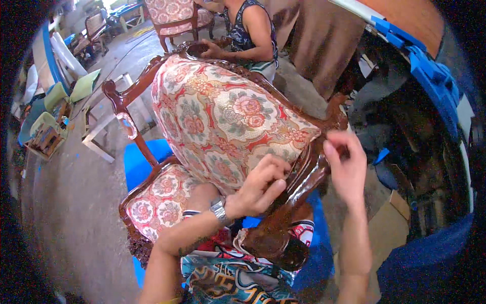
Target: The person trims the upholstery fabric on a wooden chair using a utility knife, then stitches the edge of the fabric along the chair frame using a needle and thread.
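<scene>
A carved dark wooden chair lies tilted across my lap, its backrest (238,116) covered in cream, red and green floral fabric. My left hand (263,185), with a silver watch (218,210) at the wrist, rests at the fabric's lower right edge beside the glossy wooden frame (309,175). Its fingers are curled in; what they hold, if anything, is hidden. Just outside the frame's right corner, my right hand (349,159) has thumb and fingers drawn together in a pinch. Anything between those fingertips is too small to make out. The matching padded seat (164,197) shows at lower left.
Across the chair a person (253,38) in a patterned sleeveless top has a hand on the top rail. Another floral chair (172,17) stands behind. A pale wooden frame (96,139) and a box (45,139) of materials are on the floor at left; cardboard (390,223) lies at right.
</scene>
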The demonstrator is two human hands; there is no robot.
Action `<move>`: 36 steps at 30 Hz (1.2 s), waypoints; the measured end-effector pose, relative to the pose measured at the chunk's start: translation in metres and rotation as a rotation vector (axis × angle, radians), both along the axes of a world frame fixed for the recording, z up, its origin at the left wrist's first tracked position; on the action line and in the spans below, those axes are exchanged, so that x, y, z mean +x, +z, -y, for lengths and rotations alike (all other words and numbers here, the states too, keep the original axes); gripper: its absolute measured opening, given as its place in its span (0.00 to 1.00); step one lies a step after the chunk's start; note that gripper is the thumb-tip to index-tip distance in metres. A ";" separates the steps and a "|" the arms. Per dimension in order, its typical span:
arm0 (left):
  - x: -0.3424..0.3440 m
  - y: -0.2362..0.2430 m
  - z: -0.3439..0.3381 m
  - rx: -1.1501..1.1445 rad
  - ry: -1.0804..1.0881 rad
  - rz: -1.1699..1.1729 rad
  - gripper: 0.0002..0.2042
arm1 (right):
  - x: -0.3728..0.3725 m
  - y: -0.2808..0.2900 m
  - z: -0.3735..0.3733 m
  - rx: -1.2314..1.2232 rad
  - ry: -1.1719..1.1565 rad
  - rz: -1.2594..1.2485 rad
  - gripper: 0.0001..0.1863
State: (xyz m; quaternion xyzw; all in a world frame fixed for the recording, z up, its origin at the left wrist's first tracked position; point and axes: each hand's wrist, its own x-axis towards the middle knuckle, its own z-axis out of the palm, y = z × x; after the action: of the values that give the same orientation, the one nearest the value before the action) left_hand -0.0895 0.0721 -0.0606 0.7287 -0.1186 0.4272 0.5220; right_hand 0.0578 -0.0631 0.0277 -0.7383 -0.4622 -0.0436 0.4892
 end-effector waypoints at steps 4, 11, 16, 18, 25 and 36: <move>-0.005 0.011 0.027 -0.353 -0.063 0.075 0.05 | -0.053 -0.017 0.031 0.087 0.275 0.165 0.16; 0.011 0.031 0.046 -0.405 -0.096 0.082 0.04 | -0.070 -0.037 0.023 0.268 0.237 -0.047 0.12; 0.013 0.036 0.048 -0.490 -0.250 -0.016 0.06 | -0.068 -0.048 0.025 0.408 0.292 -0.072 0.10; 0.010 0.039 0.048 -0.351 -0.231 -0.058 0.06 | -0.072 -0.046 0.030 0.419 0.331 -0.205 0.08; -0.008 0.047 0.012 0.286 -0.035 -0.131 0.25 | -0.096 -0.011 0.091 0.749 0.406 -0.848 0.16; -0.061 0.002 0.031 0.243 0.379 -0.711 0.20 | -0.104 -0.028 0.102 0.748 0.320 -1.147 0.17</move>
State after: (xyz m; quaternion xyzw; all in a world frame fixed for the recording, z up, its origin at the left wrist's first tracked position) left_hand -0.1506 0.0410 -0.0586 0.8959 0.1555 0.2206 0.3528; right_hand -0.0461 -0.1648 -0.0005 -0.3501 -0.1881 0.2692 0.8772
